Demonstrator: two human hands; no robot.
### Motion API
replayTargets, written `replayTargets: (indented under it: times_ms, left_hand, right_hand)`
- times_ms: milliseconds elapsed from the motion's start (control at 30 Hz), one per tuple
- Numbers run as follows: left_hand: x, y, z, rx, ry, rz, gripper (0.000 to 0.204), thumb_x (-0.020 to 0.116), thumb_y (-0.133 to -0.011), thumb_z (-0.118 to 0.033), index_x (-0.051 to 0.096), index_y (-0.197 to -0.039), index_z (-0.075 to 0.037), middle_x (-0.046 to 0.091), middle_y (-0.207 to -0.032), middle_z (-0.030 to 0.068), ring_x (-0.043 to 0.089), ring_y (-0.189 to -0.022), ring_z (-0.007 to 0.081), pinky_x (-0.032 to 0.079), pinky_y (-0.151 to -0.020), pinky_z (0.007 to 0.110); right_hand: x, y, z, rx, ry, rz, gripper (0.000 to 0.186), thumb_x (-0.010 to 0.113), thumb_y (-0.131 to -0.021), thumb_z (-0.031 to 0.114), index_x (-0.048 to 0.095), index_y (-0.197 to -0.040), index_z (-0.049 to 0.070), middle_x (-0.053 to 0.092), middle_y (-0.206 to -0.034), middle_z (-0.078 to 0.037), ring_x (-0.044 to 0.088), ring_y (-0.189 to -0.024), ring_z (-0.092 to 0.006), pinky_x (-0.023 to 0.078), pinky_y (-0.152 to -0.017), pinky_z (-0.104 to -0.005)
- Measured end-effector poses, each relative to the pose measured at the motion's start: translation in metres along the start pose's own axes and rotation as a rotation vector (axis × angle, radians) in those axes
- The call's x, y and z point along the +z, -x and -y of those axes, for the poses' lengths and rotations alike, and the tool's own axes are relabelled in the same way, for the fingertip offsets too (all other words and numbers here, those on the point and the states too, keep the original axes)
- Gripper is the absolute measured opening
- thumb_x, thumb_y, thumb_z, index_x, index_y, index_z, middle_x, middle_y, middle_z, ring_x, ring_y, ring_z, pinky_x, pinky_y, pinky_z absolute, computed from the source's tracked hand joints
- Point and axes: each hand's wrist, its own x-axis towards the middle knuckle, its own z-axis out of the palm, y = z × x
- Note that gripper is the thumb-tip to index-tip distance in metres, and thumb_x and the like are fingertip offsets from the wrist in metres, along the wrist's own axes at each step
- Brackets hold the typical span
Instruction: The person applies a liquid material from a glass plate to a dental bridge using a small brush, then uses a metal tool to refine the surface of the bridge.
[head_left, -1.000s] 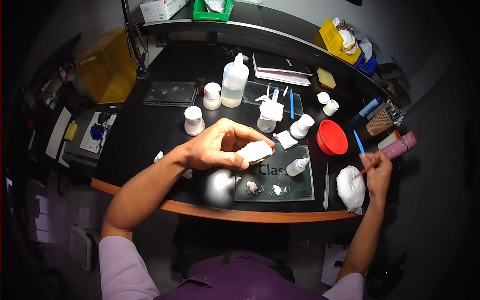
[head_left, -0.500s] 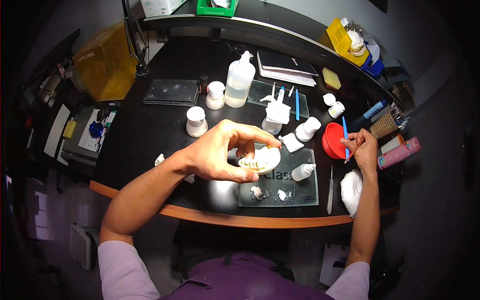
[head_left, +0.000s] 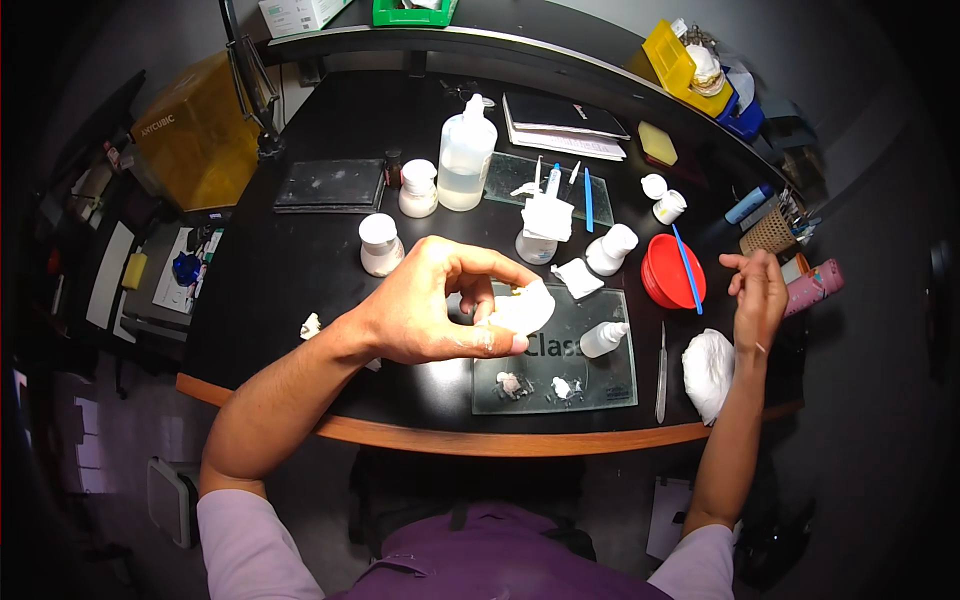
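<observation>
Over the glass slab (head_left: 610,385), my left hand (head_left: 425,305) grips a pale dental cast (head_left: 525,308) between thumb and fingers. Glare whitens its surface, and its teeth hardly show now. My right hand (head_left: 760,295) is raised at the right with its fingers curled, to the right of the red mixing bowl (head_left: 660,270). A small pale streak shows near its wrist; I cannot make out what the fingers hold. Across the bowl leans a blue spatula (head_left: 689,270), apart from the hand. A white dropper bottle (head_left: 604,339) and two small dabs of paste lie on the slab.
Right of the slab are a metal instrument (head_left: 661,375) and a white cloth-like lump (head_left: 708,375). White jars (head_left: 380,245) and a large clear bottle (head_left: 467,160) stand farther back. A woven pen holder (head_left: 768,237) and a pink bottle (head_left: 815,287) are at the right.
My right hand has moved right, away from the bowl and the blue spatula, and turned. The dental cast has tilted in my left hand, so its teeth show less.
</observation>
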Motion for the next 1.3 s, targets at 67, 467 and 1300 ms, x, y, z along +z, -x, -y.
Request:
replayTargets:
  times_ms: [67, 467, 1300]
  left_hand:
    - [0.002, 0.003, 0.0, 0.006, -0.057, -0.052, 0.061, 0.092, -0.075, -0.022, 0.072, -0.126, 0.004, 0.075, -0.101, 0.0059, 0.059, -0.078, 0.0058, 0.047, -0.073, 0.024]
    - [0.012, -0.003, -0.004, -0.04, -0.142, -0.281, 0.053, 0.097, -0.069, -0.029, 0.076, -0.105, 0.004, 0.073, -0.081, -0.0001, 0.053, -0.06, 0.0003, 0.044, -0.057, 0.018]
    - [0.013, -0.005, -0.007, -0.186, -0.181, -0.243, 0.055, 0.087, -0.067, -0.024, 0.072, -0.112, 0.002, 0.067, -0.088, -0.0019, 0.053, -0.078, 0.0056, 0.042, -0.073, 0.023]
  right_hand:
    - [-0.006, 0.015, 0.018, -0.043, -0.103, 0.06, 0.048, 0.035, -0.116, 0.04, 0.061, -0.097, 0.005, 0.074, -0.092, -0.012, 0.047, -0.064, -0.0042, 0.033, -0.057, -0.0201]
    - [0.02, 0.083, 0.086, -0.083, -0.182, 0.18, 0.059, 0.03, -0.114, 0.042, 0.066, -0.115, -0.004, 0.074, -0.083, -0.012, 0.054, -0.067, -0.0078, 0.038, -0.062, -0.0235]
    - [0.061, 0.191, 0.073, 0.009, -0.267, 0.236, 0.011, 0.067, -0.085, -0.01, 0.068, -0.095, -0.006, 0.073, -0.083, -0.02, 0.073, -0.071, -0.0181, 0.059, -0.066, -0.0268]
